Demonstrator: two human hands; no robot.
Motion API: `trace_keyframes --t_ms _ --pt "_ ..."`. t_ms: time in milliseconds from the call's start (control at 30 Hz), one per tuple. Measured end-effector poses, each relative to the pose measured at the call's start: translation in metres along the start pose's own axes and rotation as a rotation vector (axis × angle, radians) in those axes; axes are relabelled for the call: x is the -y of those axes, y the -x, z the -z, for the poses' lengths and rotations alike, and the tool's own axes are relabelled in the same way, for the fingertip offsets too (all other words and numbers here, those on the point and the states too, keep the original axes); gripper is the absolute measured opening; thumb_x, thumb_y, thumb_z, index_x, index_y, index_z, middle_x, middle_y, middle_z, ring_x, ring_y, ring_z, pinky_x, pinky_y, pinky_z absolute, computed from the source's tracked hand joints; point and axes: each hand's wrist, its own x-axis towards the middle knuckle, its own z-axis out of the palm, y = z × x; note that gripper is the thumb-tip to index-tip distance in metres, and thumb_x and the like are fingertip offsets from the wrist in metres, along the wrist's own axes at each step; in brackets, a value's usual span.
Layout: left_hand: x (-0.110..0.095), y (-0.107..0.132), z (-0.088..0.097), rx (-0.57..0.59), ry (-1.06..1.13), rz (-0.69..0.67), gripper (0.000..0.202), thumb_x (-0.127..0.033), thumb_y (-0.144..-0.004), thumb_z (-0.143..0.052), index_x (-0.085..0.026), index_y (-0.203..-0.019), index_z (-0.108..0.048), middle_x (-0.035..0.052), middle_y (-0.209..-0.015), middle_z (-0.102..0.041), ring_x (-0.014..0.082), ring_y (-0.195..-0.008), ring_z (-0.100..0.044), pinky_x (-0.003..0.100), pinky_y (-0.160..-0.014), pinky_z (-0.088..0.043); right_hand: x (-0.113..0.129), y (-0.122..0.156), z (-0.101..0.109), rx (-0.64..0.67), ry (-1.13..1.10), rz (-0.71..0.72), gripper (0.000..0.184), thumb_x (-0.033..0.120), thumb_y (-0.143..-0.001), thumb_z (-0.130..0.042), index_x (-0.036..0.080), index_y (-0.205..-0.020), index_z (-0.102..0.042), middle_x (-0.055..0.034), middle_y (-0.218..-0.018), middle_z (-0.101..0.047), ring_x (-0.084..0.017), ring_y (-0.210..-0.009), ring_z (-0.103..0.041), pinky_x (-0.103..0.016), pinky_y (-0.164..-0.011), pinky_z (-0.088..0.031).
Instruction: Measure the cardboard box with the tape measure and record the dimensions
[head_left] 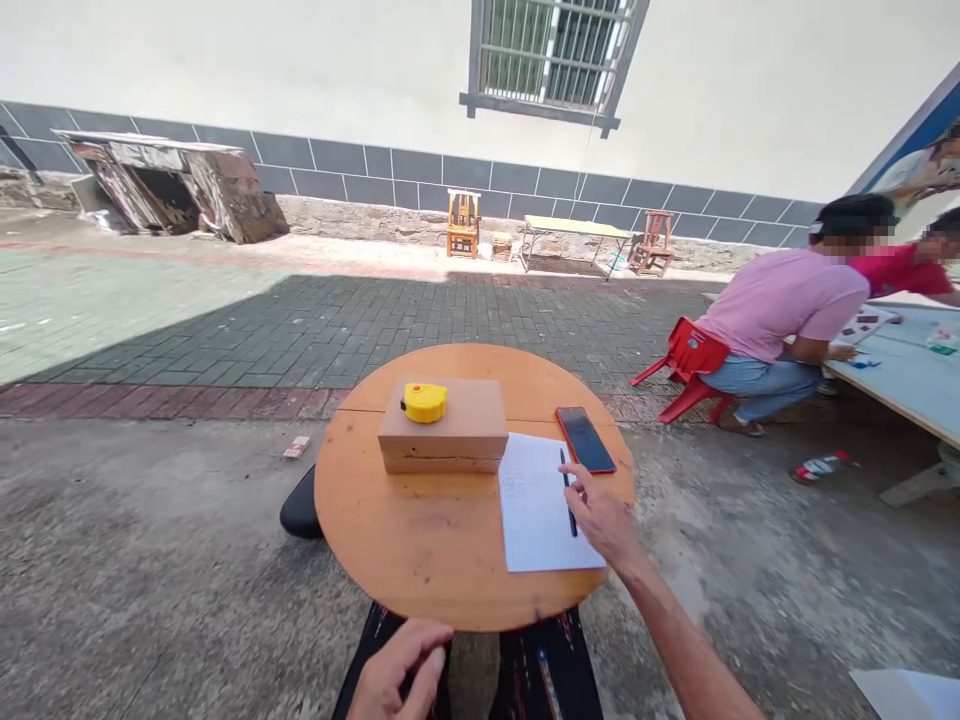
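My right hand [600, 512] rests on a white sheet of paper [536, 510] on a round wooden table [420, 540], fingers curled over a dark pen [567, 490]. A phone [584, 439] with a red case lies just beyond it. A cardboard-coloured box [442, 435] stands mid-table with a yellow tape measure [424, 402] on top. My left hand [397, 675] sits low by the table's near edge on my lap, fingers loosely curled, nothing visible in it.
Two people sit at the right by a long table [900, 375], one on a red plastic chair [686, 365]. A bottle [821, 466] lies on the concrete. Wooden chairs [463, 222] and a bench stand by the far wall.
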Motion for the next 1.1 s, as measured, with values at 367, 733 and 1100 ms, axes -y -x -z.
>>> trace_keyframes --t_ms 367,733,1100 --pt "-0.083 -0.167 0.0 -0.048 -0.756 -0.43 0.037 -0.02 -0.089 -0.054 -0.02 -0.125 -0.062 0.0154 -0.147 -0.047 0.0327 -0.135 -0.044 0.052 -0.107 -0.042 -0.067 0.144 0.021 -0.306 -1.055 -0.315 0.043 0.039 -0.067 -0.083 0.024 -0.104 -0.065 0.0014 -0.073 -0.065 -0.015 -0.057 -0.056 -0.027 -0.057 -0.049" --pt "-0.04 -0.259 -0.022 0.097 -1.014 -0.533 0.034 -0.036 -0.092 -0.044 -0.018 -0.107 -0.069 0.0159 -0.141 -0.053 0.0366 -0.13 -0.048 0.055 -0.103 -0.04 -0.085 0.181 0.025 -0.597 -1.18 -0.398 0.042 0.056 -0.073 -0.075 0.017 -0.087 -0.071 0.0041 -0.053 -0.054 -0.012 -0.043 -0.049 -0.023 -0.043 -0.038" --pt "-0.033 -0.248 -0.001 -0.049 -1.08 -0.536 0.038 -0.035 -0.093 -0.038 -0.015 -0.112 -0.063 0.0136 -0.136 -0.057 0.0361 -0.127 -0.049 0.053 -0.1 -0.042 -0.093 0.183 0.019 -0.527 -1.179 -0.348 0.041 0.06 -0.078 -0.069 0.02 -0.087 -0.073 0.0033 -0.054 -0.055 -0.012 -0.044 -0.053 -0.022 -0.042 -0.039"
